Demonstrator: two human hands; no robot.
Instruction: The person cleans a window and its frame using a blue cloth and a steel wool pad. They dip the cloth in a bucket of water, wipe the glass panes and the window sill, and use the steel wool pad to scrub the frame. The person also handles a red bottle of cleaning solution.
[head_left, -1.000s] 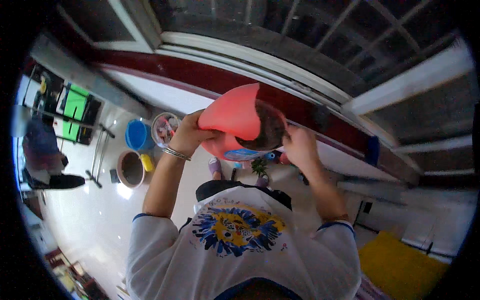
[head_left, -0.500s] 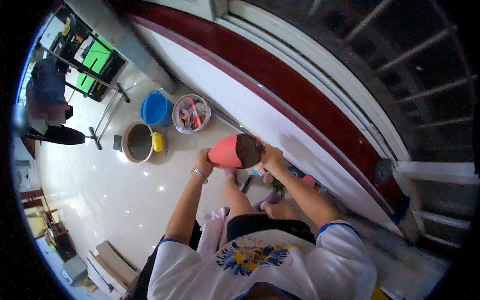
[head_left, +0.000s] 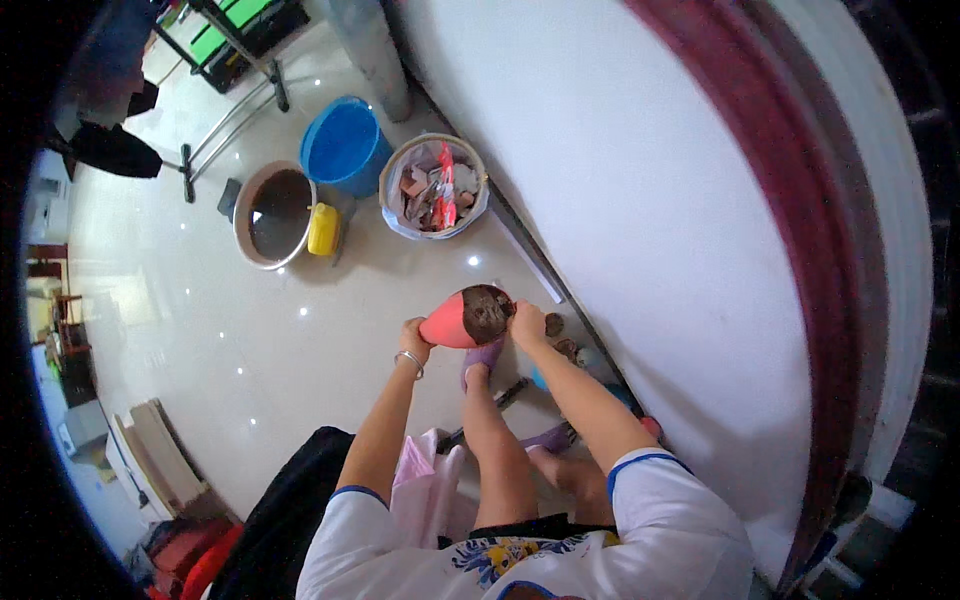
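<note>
A coral-red flower pot [head_left: 443,325] is held out in front of me, tipped over on its side above my feet. Dark brown soil [head_left: 486,314] fills its mouth, which faces up and to the right. My left hand [head_left: 415,340], with a silver bangle at the wrist, is closed round the pot's narrower left end. At the soil end, my right hand [head_left: 528,327] is closed at the pot's rim; its fingertips are partly hidden there.
Ahead stand a basin of dark water [head_left: 240,225], a yellow container [head_left: 323,230], a blue bucket [head_left: 345,125] and a lined bin of scraps [head_left: 395,215]. A white wall [head_left: 650,200] runs along the right. Small objects lie by my feet near its base. A metal rack [head_left: 225,130] stands far left.
My view has turned down and to the left, so the floor containers look nearer. The pot has tilted a little, and more of its soil shows. Both hands stay on it.
</note>
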